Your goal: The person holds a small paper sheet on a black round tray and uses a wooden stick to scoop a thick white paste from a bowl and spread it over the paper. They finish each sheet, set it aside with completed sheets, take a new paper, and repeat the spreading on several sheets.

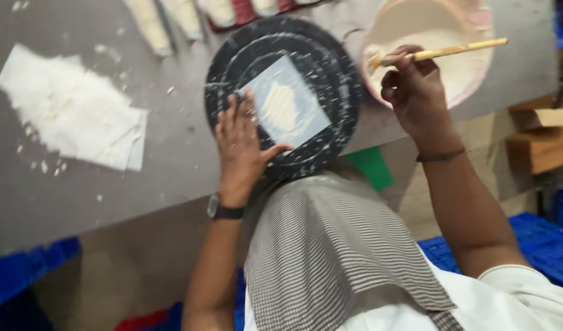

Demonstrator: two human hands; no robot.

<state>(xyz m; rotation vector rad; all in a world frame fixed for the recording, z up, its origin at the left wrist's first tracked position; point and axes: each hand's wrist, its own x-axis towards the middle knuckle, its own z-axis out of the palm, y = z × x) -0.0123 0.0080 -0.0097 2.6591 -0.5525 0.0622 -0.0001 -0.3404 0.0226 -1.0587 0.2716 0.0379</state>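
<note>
My left hand point(241, 144) lies flat on a round black plate point(330, 67), its fingers pressing the edge of a thin pale square sheet point(306, 113) that carries a strip of white filling point(280, 105). My right hand point(413, 86) grips a wooden-handled brush point(444, 52) and holds its tip over a pinkish bowl point(478, 73) of white paste. A dark watch sits on my left wrist and a thin band on my right.
A stack of pale floury sheets point(73, 110) lies on the grey table point(171, 165) at left. Rolled white pieces point(149, 24) sit along the far edge. Blue crates point(539, 239) and a wooden block point(542, 147) are below right. A striped cloth point(330, 245) drapes my front.
</note>
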